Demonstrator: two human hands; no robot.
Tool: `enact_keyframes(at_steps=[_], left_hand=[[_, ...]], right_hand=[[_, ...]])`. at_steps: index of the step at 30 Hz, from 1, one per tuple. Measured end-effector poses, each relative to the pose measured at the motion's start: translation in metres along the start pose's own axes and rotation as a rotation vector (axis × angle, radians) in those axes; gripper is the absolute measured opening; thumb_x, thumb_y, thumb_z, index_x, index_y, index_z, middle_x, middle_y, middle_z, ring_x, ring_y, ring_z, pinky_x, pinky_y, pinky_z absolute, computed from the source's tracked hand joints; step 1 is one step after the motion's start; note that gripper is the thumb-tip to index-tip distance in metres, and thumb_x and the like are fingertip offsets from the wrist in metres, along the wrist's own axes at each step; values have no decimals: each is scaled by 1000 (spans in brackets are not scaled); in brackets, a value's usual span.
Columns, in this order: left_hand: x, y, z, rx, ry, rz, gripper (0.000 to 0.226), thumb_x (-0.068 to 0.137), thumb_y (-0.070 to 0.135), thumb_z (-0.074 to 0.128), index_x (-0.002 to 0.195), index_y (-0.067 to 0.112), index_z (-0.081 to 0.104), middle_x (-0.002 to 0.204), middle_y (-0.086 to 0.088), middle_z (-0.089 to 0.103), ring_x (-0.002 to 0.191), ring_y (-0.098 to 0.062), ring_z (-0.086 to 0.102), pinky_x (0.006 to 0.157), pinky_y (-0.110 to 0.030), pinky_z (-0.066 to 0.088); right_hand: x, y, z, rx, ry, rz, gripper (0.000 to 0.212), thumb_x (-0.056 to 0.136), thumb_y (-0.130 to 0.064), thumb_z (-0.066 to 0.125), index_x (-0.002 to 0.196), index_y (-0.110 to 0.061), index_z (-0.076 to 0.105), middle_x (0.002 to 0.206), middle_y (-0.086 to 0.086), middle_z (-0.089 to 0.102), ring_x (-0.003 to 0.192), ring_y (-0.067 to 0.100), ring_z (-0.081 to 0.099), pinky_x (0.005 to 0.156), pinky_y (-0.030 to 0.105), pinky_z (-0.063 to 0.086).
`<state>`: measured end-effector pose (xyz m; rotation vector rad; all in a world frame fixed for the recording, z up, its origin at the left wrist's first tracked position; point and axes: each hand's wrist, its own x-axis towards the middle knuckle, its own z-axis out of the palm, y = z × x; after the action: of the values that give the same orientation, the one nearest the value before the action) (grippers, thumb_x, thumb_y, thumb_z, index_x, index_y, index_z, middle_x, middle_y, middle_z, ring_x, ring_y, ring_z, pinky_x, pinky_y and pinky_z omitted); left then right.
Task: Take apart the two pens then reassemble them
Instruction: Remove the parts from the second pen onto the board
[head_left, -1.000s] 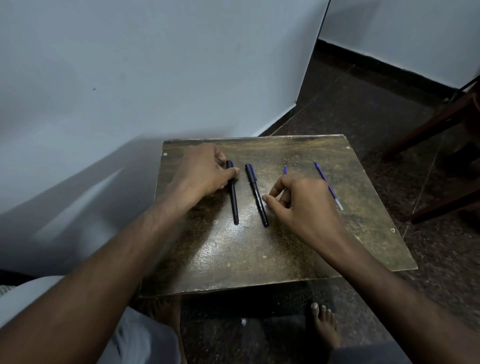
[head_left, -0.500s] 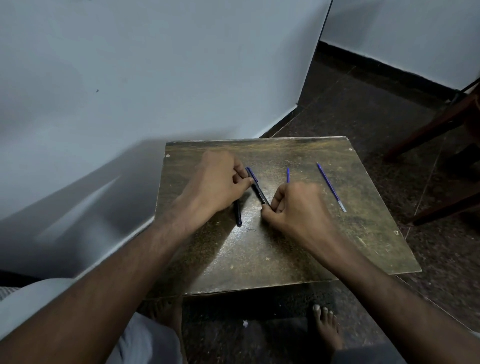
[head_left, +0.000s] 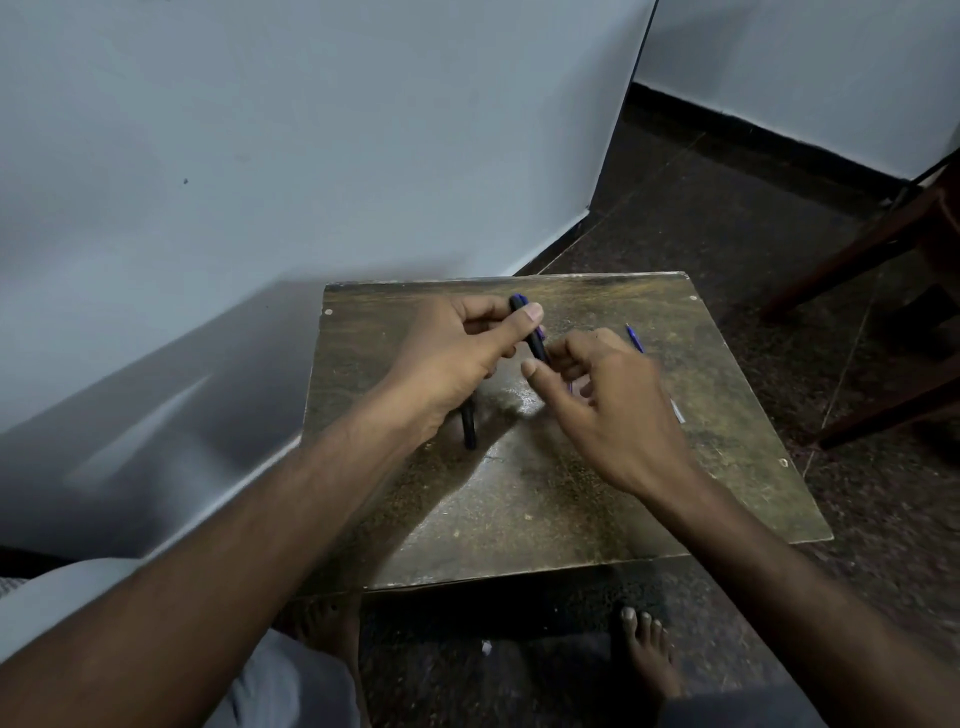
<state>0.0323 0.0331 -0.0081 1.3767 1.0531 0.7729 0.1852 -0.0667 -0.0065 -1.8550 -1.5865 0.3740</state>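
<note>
A pale, smooth wall (head_left: 260, 156) and a dark speckled floor (head_left: 727, 218) frame a low square table (head_left: 571, 493), its worn top mottled brown and gold with a glossy patch at the centre. Dark wooden furniture legs (head_left: 883, 244) cross the right edge, cut off by the frame. A person's two bare forearms reach in from below; bare feet (head_left: 649, 649) show on the floor under the table's near edge.

The left hand (head_left: 457, 353) is raised above the table and closed around a slim black pen (head_left: 527, 327) with a blue end, thumb pressed along its barrel. The right hand (head_left: 618, 410) meets the pen's lower end, fingers loosely curled; whether they actually pinch it cannot be made out.

A second black pen (head_left: 469, 426) lies on the table beneath the left wrist, only its lower part visible. A thin blue refill (head_left: 635, 338) lies beyond the right hand, mostly hidden by it; its pale tip (head_left: 677, 413) shows near the knuckles.
</note>
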Motion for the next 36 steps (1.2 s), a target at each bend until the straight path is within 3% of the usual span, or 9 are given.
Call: enact_keyframes(at_steps=[4,9,15,18,21,25,28,32,36], left_hand=[[-6,-5,12,-75,-23,-2,22,95,39,82,107,21,86,88,0,81,80,0,66,62,-14,49],[0,-11,15,-174,-10,-63,27,91,35,86,99,10,87,78,0,69,67,-7,55,63,-17,49],[4,-6,5,-197,-35,-85,19,93,31,85,99,14,89,94,1,81,82,-3,66,76,-23,58],[7,2,-12,71,56,16,23,93,47,82,93,24,89,83,-4,78,72,-5,62,69,-23,53],[12,5,-28,535,150,132,26,91,54,81,89,28,84,73,9,79,67,2,67,63,-15,45],[7,4,-24,817,161,189,34,84,58,86,102,36,68,69,17,70,69,9,63,59,-15,40],[2,-1,-17,962,163,225,38,84,60,85,103,34,66,76,16,69,71,3,64,56,-22,41],[4,-5,-8,1168,194,268,36,87,62,81,100,30,72,88,8,75,85,-18,75,63,-34,57],[5,-4,-6,1147,211,318,34,95,61,73,98,27,74,86,9,75,78,-14,71,59,-27,46]], right_hand=[[5,2,3,576,-162,284,35,115,-30,50,107,-5,73,78,-5,70,63,5,62,60,23,47],[1,3,13,307,-42,192,38,112,-43,48,88,-22,67,65,-10,58,54,3,50,59,34,41],[1,-5,8,201,-27,118,34,112,-49,49,85,-31,61,62,-20,65,53,-2,59,55,24,39],[3,-1,-3,102,-79,197,33,107,-44,56,85,-20,62,64,-8,64,57,4,59,61,32,43],[3,3,-10,108,-93,279,22,103,-29,54,84,-19,59,68,-4,66,58,6,60,63,35,42],[2,3,-13,141,-89,259,9,100,-20,56,100,-18,64,71,-1,74,67,16,73,70,42,57],[2,3,-13,113,-139,275,14,100,-21,59,93,-15,69,74,7,77,73,29,75,72,47,58],[3,3,-14,127,-211,303,21,98,-21,60,84,-16,75,62,1,74,51,2,62,60,30,45],[2,7,-15,250,-213,345,23,101,-20,59,87,-13,76,63,1,72,46,1,56,56,29,42]])
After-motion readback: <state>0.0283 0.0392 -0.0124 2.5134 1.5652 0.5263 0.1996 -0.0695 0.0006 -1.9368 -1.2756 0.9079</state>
